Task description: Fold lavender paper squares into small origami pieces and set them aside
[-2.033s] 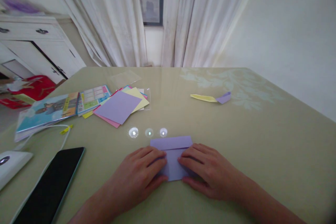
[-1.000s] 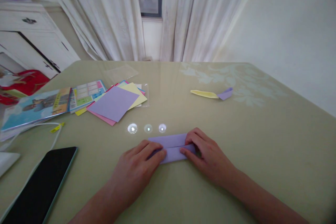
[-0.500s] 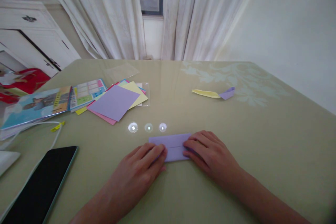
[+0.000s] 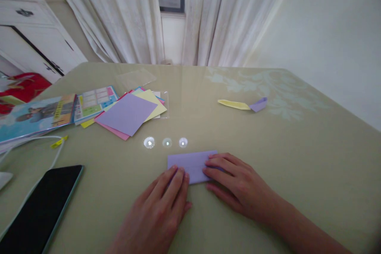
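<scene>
Folded purple paper (image 4: pixel 194 160), flat on the surface (image 4: pixel 285 158)! Left hand (image 4: pixel 162 208), fingers extended, presses its near-left edge; right hand (image 4: pixel 239 186), loosely spread, covers the right end. Booklet's (image 4: pixel 38 115) yellow lettering, far left: too small to read.

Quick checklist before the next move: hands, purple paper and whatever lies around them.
1. Left hand on the folded purple paper: ok, fingers on its near left part.
2. Right hand on the paper: ok, fingers over its right end.
3. Crease sharpness along the near edge: cannot tell, fingers cover part.
4. Phone apart from both hands: ok, off to the left.
5. Yellow-and-purple folded piece apart from the hands: ok, farther back.
</scene>
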`<state>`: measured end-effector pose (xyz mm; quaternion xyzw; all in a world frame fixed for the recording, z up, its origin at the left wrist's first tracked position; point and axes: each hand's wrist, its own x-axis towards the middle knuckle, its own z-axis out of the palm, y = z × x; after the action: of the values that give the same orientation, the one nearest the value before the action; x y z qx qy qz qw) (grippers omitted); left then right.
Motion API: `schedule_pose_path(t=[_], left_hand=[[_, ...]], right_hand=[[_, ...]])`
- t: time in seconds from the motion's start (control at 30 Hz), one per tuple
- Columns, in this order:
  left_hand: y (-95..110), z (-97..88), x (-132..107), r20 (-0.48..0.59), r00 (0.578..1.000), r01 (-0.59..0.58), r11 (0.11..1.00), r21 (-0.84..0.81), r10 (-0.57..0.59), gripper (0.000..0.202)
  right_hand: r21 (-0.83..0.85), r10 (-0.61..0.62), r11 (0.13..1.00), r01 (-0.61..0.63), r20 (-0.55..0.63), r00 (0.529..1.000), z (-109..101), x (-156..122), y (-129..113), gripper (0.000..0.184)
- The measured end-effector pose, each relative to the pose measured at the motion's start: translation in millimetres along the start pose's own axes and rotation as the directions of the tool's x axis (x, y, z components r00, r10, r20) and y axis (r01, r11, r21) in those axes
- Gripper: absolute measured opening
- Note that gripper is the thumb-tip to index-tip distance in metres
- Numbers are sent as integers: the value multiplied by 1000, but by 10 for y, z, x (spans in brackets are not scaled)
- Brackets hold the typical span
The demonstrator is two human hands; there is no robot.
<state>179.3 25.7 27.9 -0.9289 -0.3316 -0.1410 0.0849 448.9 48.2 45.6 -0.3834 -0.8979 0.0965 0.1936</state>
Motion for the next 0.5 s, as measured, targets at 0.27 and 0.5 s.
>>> schedule_pose_path(t=[0.27, 0.5], left_hand=[[198, 97, -107, -24, 997, 69, 993, 99, -67, 51], [293, 58, -67, -121, 987, 120, 984, 133, -104, 52]], right_hand=[[-57, -39, 998, 36, -55, 998, 29, -6, 19, 20], [-80, -53, 996, 49, -48, 997, 11, -15, 24, 23]])
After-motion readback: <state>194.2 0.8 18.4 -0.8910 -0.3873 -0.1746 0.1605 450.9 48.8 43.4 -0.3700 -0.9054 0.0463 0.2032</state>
